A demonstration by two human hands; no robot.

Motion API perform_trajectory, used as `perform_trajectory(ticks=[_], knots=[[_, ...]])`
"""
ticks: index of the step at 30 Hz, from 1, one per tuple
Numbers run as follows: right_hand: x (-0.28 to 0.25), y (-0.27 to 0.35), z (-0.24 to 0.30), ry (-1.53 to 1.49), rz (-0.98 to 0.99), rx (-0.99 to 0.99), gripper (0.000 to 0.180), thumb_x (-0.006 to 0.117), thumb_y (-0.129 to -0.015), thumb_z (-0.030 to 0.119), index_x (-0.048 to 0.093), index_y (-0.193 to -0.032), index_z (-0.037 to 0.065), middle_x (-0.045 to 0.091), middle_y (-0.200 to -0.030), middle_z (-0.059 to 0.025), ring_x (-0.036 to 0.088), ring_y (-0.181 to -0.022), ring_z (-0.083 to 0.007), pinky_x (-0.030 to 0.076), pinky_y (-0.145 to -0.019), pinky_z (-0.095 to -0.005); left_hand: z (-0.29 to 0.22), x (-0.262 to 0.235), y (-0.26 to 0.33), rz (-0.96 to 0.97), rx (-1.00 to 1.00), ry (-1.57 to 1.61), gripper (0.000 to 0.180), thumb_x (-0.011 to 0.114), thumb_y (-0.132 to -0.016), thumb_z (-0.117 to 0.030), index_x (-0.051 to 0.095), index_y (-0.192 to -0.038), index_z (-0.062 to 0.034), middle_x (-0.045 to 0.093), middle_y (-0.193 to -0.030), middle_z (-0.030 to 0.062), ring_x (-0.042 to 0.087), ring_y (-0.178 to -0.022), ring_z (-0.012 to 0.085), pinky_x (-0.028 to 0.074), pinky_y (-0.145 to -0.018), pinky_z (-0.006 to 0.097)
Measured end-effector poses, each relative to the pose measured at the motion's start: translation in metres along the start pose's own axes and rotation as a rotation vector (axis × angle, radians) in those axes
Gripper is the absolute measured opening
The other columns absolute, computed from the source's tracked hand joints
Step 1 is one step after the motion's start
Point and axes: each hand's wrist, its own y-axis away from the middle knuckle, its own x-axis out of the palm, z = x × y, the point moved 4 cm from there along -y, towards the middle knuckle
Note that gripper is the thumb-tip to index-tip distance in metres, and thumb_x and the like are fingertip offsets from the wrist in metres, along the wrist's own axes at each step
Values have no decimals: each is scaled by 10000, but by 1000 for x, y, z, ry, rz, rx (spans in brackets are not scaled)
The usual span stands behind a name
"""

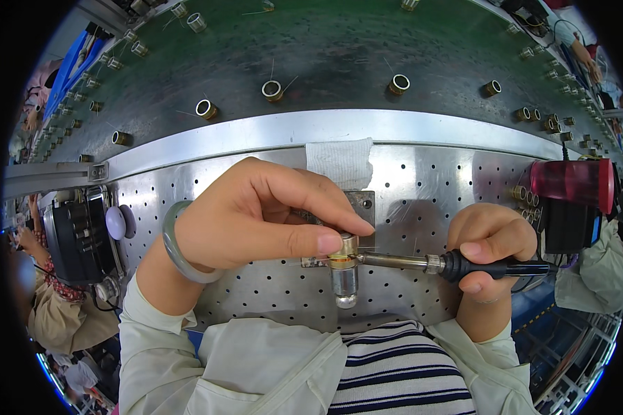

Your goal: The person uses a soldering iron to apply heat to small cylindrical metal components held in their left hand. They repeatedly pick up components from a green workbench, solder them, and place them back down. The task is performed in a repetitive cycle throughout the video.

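Observation:
Between the thumb and fingers of my left hand [263, 214] is a small brass-coloured metal sleeve [348, 244]. It sits on top of an upright-looking silver metal post [345, 282] with a rounded end. My right hand [493, 238] is closed round the black handle of a soldering iron [453, 264]. The iron's metal shaft points left, and its tip meets or nearly meets the side of the sleeve. Thin wires show beside the sleeve. Behind my left fingertips is a small dark metal plate [363, 202], partly hidden.
Beyond the perforated metal worktop [256, 297] runs a green belt [325, 55] bearing several metal sleeves, some with thin wires. A white cloth [339, 162] lies at the worktop's far edge. At right stands a red-and-black device [574, 187]; a black unit [83, 238] is at left.

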Motion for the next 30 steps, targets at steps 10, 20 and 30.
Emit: perform_trajectory(ticks=[10,20,30], knots=[[-2,-3,3,49,39,-4,284,783,-623,-29,601,-841,-34,587,-652,-129,554,-494,-193,418,-453,-253,-6,4,0,-73,-85,26,343,719,-678,83,649,-1014,92,623,-975,203,628,-874,214,521,-738,244],[0,-3,5,23,-28,-3,267,771,-647,-14,601,-849,-49,583,-645,-134,541,-481,-186,399,-432,-254,1,-2,-1,-55,-89,105,344,723,-663,107,652,-998,92,622,-961,204,633,-838,201,530,-726,227],[-2,-3,1,4,-18,-23,307,779,-634,-34,614,-892,-58,595,-676,-140,554,-509,-194,421,-463,-256,7,-3,-6,-15,-85,152,343,724,-662,110,651,-996,95,620,-953,199,635,-819,193,532,-708,217]])
